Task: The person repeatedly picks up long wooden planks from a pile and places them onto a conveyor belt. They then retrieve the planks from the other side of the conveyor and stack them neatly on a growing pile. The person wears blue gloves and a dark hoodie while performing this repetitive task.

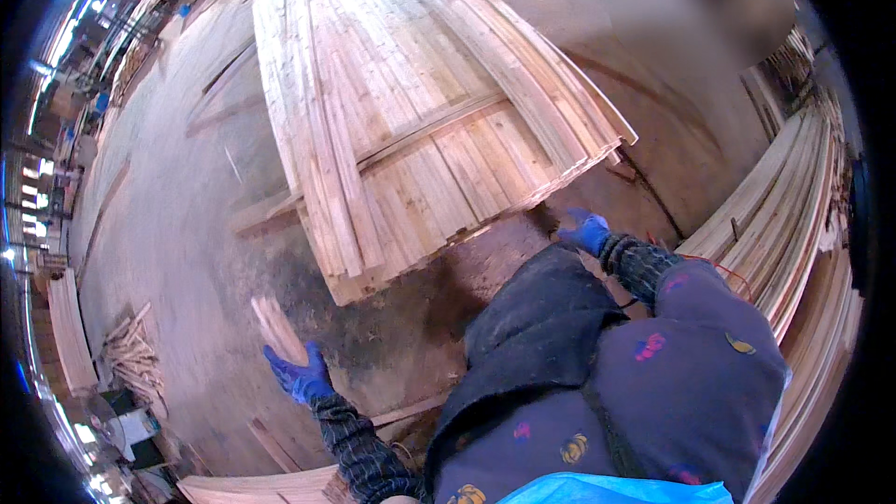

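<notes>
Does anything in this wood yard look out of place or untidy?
Yes. Loose planks lie scattered at odd angles on the floor left of the big board stack, and a small heap of offcuts sits apart. The left hand holds a short blurred wood piece.

Both hands wear bright blue gloves: the left hand (297, 375) grips a pale tan wood strip (278, 329), the right hand (586, 231) is empty. Sleeves are dark, knitted, grey-flecked. The purple garment (691, 383) carries small pink and yellow motifs. Stacked planks (411, 112) are light yellowish-cream; the floor (177, 224) is dusty grey-brown.
</notes>
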Available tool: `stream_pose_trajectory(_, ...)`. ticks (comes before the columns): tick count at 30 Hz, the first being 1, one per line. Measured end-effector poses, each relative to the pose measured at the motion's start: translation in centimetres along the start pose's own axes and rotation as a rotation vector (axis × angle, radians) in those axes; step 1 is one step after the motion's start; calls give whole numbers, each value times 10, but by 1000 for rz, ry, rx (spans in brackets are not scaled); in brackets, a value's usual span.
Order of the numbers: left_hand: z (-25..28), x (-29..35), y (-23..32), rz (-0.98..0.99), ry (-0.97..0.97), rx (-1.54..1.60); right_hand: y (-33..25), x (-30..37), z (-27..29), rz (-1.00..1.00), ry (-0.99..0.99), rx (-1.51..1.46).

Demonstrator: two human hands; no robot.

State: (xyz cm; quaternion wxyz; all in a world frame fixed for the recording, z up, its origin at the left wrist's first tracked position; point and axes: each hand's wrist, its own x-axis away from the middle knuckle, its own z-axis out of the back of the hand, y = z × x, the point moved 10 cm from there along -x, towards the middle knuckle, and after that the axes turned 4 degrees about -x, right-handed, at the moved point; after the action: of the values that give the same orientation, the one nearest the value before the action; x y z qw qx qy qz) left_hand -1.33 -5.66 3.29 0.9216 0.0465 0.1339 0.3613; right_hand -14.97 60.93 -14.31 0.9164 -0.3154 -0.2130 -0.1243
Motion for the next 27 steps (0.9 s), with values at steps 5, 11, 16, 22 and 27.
stream_pose_trajectory(5, -37, 26, 185, -322, 141, 15, 124, -112, 99, 108, 146, -39)
stream_pose_trajectory(11, -165, 156, 431, -400, -379, 545, 207, -231, 238, -6, 392, -252)
stream_pose_trajectory(16, -237, 272, 558, -510, -865, 501, 278, -317, 233, -169, 240, -235)
stream_pose_trajectory(22, -249, 285, 656, -498, -1023, 542, 299, -366, 189, -295, -86, -244)
stream_pose_trajectory(27, -300, 307, 684, -410, -1132, 682, 296, -372, 172, -267, -143, -300)
